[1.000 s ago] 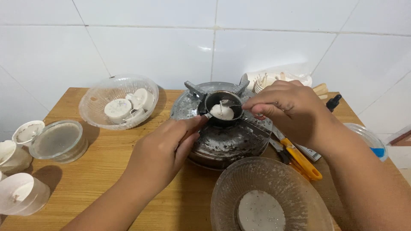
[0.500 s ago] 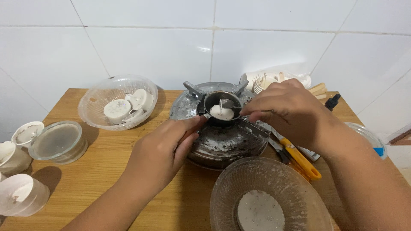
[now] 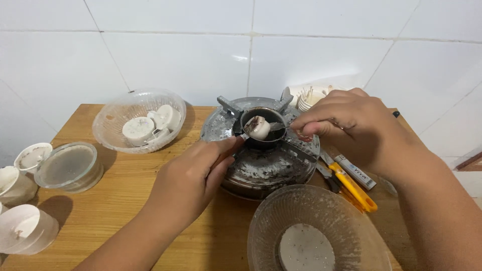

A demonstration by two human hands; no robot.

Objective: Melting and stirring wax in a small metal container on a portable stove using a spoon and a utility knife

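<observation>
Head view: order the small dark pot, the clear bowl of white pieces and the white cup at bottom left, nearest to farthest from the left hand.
1. small dark pot, on the burner just beyond the left hand.
2. clear bowl of white pieces, back left.
3. white cup, far left edge.

My left hand [image 3: 188, 178] pinches the handle of the small dark pot [image 3: 262, 126] on the burner [image 3: 261, 160]; my right hand [image 3: 346, 125] holds a spoon [image 3: 278, 126] against the tilted white wax lump [image 3: 257, 127] inside it. Nearer me sits a clear bowl [image 3: 316, 231]
</observation>
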